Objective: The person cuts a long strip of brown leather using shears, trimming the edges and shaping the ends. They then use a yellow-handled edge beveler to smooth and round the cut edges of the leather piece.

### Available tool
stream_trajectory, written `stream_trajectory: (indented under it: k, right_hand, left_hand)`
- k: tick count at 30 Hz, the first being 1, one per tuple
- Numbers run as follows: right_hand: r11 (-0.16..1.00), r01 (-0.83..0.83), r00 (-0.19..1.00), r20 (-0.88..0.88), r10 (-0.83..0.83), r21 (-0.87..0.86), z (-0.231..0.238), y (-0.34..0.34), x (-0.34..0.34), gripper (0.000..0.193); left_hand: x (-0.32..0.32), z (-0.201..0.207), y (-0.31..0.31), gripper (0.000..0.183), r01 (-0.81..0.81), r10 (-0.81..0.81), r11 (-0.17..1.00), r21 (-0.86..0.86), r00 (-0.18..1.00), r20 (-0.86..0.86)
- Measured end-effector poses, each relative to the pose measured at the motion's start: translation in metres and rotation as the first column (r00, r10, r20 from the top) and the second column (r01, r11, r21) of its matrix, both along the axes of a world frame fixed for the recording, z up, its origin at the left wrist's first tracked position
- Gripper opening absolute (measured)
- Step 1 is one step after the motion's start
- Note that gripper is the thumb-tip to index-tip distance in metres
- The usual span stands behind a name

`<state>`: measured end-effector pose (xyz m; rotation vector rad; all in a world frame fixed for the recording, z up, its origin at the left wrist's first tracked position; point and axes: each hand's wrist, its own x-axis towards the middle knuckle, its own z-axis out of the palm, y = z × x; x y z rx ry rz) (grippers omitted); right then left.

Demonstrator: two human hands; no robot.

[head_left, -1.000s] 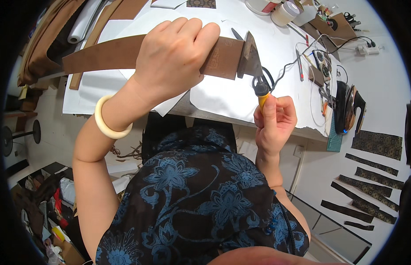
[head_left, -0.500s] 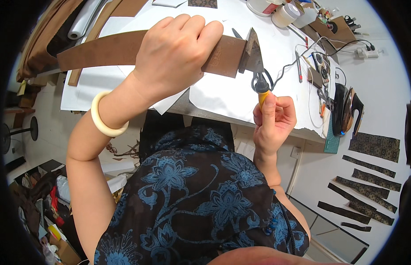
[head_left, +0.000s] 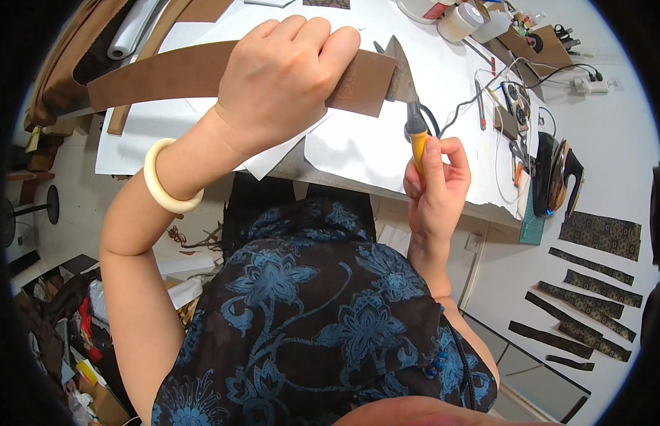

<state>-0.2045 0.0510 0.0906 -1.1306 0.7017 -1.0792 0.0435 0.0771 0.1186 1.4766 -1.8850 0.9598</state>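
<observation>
My left hand (head_left: 284, 78) is closed around a long brown leather strip (head_left: 166, 74) and holds it level above the white table (head_left: 358, 153). A cream bangle (head_left: 163, 181) sits on that wrist. My right hand (head_left: 436, 188) grips the orange handle of a small heated iron tool (head_left: 415, 135). Its pointed metal tip (head_left: 401, 71) rests against the strip's right end, just past my left fingers. A black cord runs from the tool across the table.
White paper sheets (head_left: 372, 142) cover the table. Jars, tools, a power strip (head_left: 589, 86) and cables lie at its far right, with a black iron (head_left: 557, 177) near the edge. Dark patterned fabric strips (head_left: 592, 284) lie on the floor at right. Clutter fills the floor at lower left.
The strip and my left hand have shifted slightly up and left in view. The tool's tip stays at the strip's right end, and my right hand keeps its grip.
</observation>
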Motion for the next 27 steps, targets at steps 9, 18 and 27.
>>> stream_trajectory:
  k: [9, 18, 27]
  right_hand:
    - [0.953, 0.110, 0.986, -0.087, -0.139, -0.281, -0.008, 0.009, -0.002, 0.012]
    - [0.992, 0.081, 0.997, 0.006, -0.080, -0.093, -0.020, 0.001, -0.011, 0.022]
    - [0.920, 0.164, 0.984, -0.005, -0.177, -0.356, 0.014, -0.026, 0.055, 0.040]
  left_hand:
    - [0.004, 0.004, 0.005, 0.021, -0.038, 0.042, 0.996, 0.078, 0.998, -0.050]
    - [0.006, 0.012, 0.010, 0.038, -0.076, 0.098, 0.980, 0.182, 0.989, -0.112]
    - [-0.015, 0.011, 0.003, 0.023, -0.037, 0.054, 0.989, 0.141, 0.992, -0.117]
